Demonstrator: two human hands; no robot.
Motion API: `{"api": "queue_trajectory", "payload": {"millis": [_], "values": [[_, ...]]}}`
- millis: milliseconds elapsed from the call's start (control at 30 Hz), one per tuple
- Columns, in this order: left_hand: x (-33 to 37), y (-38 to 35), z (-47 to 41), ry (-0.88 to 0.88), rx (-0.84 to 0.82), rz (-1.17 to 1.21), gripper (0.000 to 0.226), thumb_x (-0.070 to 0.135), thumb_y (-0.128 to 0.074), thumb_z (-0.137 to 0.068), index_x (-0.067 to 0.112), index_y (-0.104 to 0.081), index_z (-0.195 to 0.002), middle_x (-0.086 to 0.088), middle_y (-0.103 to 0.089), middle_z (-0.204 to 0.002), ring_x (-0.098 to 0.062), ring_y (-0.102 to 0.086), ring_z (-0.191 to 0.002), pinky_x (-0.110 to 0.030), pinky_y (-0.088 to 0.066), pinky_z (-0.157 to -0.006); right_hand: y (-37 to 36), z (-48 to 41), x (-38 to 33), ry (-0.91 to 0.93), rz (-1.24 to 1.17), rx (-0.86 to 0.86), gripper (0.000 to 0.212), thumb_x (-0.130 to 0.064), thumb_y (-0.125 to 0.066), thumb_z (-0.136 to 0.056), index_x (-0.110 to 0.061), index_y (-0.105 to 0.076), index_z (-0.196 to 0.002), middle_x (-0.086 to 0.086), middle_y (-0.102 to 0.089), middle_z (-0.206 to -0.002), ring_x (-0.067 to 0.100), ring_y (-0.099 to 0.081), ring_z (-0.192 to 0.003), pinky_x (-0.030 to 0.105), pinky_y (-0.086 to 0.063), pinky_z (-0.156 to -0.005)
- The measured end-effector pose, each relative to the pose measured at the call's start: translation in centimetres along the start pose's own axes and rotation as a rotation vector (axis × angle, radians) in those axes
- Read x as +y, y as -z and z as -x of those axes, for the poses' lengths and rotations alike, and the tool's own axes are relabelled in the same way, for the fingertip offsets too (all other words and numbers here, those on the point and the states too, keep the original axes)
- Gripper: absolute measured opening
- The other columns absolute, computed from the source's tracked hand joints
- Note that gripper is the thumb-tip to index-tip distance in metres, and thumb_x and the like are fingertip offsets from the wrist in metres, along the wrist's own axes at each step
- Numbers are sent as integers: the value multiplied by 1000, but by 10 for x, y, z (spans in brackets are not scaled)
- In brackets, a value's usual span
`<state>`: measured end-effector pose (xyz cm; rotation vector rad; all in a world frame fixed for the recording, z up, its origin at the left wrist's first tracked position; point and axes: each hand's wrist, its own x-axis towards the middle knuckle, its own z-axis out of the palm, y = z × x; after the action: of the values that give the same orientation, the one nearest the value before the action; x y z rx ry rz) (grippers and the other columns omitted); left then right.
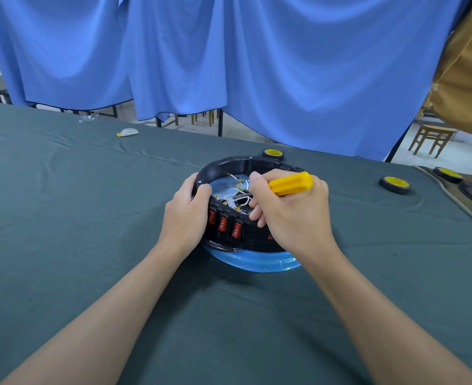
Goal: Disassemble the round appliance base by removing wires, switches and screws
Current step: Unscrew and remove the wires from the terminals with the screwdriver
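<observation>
The round appliance base (237, 165) sits on the green-clothed table (90, 218), mid-table, well back from the near edge and closer to the far edge. It rests on a blue film-wrapped disc (254, 263) that juts out toward the person.

The left hand (186, 215) grips the base's left rim, fingers curled over the black wall. The right hand (293, 215) is clamped round a yellow-handled screwdriver (291, 183), whose shaft points down into the open interior among white wires (241, 187). Three red rocker switches (223, 224) line the near wall between the hands.

Open cloth lies left of the base and in front of it. Three tape rolls (395, 185) lie to the right and behind it, near the far edge. A blue curtain (257, 65) hangs just beyond that edge.
</observation>
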<state>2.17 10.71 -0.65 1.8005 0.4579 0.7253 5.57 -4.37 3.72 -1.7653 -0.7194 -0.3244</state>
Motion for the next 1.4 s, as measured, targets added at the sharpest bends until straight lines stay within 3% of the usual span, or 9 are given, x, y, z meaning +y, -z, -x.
{"api": "queue_trajectory", "payload": {"millis": [200,433,600,700,867,1000,1167,1267,1400], "values": [[4,0,2,-3,5,6,30,29,-42,-96,54,-56,-87,38,-60,-69,21,-52,-68,2,-35,-58,0,0,-1,-25,-34,5,22,-30,-57,-88,-25,-67,-70,-6,-64,-48,9,-59,-43,45,-50,-75],[2,0,1,20,-3,19,29,31,-42,-96,55,-57,-91,33,-63,-84,20,-53,-75,-16,-37,-68,8,-15,-1,-272,-429,199,30,-15,-64,-88,-13,-66,-58,7,-65,-52,18,-58,-42,22,-41,-42],[1,1,-1,6,-23,19,34,28,-43,-95,56,-61,-85,23,-66,-85,12,-56,-76,-13,-41,-67,35,-31,-3,-285,-551,370,29,-14,-63,-92,-9,-63,-63,6,-63,-52,15,-56,-42,21,-41,-42],[0,3,-3,4,-35,8,29,25,-42,-95,43,-64,-94,7,-67,-86,-3,-57,-77,-23,-43,-72,49,-40,-6,-233,-467,377,33,-25,-64,-93,-15,-64,-62,1,-63,-53,12,-56,-45,20,-43,-45],[-1,4,-4,2,-59,19,30,22,-41,-95,38,-65,-97,2,-67,-84,-10,-57,-80,-27,-43,-74,67,-49,-14,-9,47,235,46,-47,-55,-95,-23,-68,-58,26,-64,-78,26,-61,-69,18,-43,-62],[0,3,-6,-1,-63,32,29,20,-41,-93,34,-66,-97,-2,-67,-87,-16,-57,-84,-30,-43,-76,63,-76,-27,86,402,-165,36,-35,-55,-97,-8,-65,-76,-16,-56,-51,1,-52,-53,25,-37,-58],[-1,4,-6,-6,-60,31,25,20,-43,-94,30,-65,-96,-7,-67,-92,-15,-56,-85,-25,-42,-72,27,-99,-15,115,817,-660,11,-21,-69,-84,-28,-68,-76,-8,-59,-70,9,-54,-66,26,-45,-63],[1,4,-6,-10,-75,39,28,21,-42,-94,37,-65,-95,-6,-67,-93,-13,-57,-79,-24,-42,-71,18,-106,3,55,883,-704,19,-22,-72,-79,-29,-63,-64,-2,-62,-73,18,-59,-71,32,-47,-66],[2,4,-7,-12,-81,57,30,30,-40,-87,42,-66,-96,-7,-67,-93,-13,-58,-79,-25,-43,-73,8,-112,14,72,928,-747,8,-28,-74,-77,-24,-70,-72,-7,-60,-59,12,-57,-64,26,-36,-54]]}}
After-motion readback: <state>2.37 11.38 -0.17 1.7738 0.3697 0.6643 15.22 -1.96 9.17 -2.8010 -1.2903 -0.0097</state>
